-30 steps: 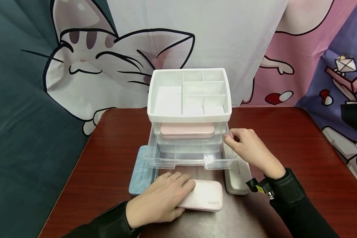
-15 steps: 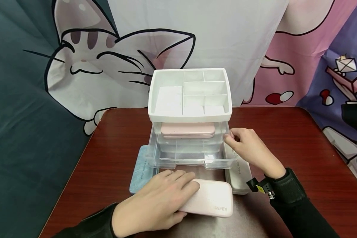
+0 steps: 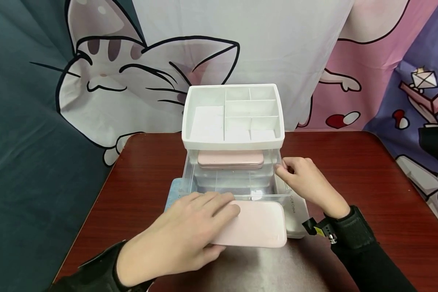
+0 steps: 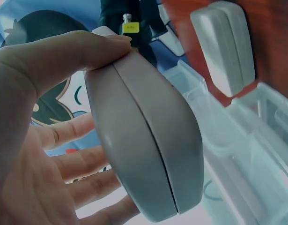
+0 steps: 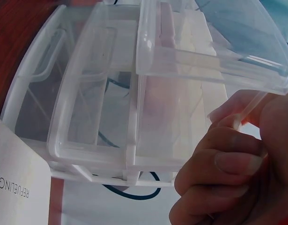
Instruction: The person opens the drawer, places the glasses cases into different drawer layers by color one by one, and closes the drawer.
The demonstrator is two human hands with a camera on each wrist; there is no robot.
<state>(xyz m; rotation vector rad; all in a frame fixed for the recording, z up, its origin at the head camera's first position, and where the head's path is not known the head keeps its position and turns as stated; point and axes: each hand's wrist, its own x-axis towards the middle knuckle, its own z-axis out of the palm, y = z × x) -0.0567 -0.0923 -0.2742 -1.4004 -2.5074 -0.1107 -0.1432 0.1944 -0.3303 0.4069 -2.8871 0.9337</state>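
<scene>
In the head view my left hand [image 3: 186,229] holds a pale pink glasses case [image 3: 255,225] in front of a pulled-out clear drawer [image 3: 204,196]. The left wrist view shows this glasses case [image 4: 148,136] closed along its seam, thumb on one side and fingers behind it. Another pink case [image 3: 230,158] lies at the back of the drawer. My right hand [image 3: 310,184] pinches the drawer's right edge. In the right wrist view, the right hand [image 5: 223,159] has its fingers curled at that clear edge. The drawer belongs to a white organizer [image 3: 233,145] with a divided top tray.
A light blue case [image 3: 173,190] lies left of the drawer, partly hidden by the left hand. On the right is a whitish case [image 3: 295,215] with printed lettering. All stand on a reddish-brown table [image 3: 146,174]. A printed cloth [image 3: 295,48] hangs behind.
My left hand has brought the pink glasses case right, then lifted it toward the drawer's front, tilting it so its lettering no longer shows clearly. The right hand and drawer have stayed put.
</scene>
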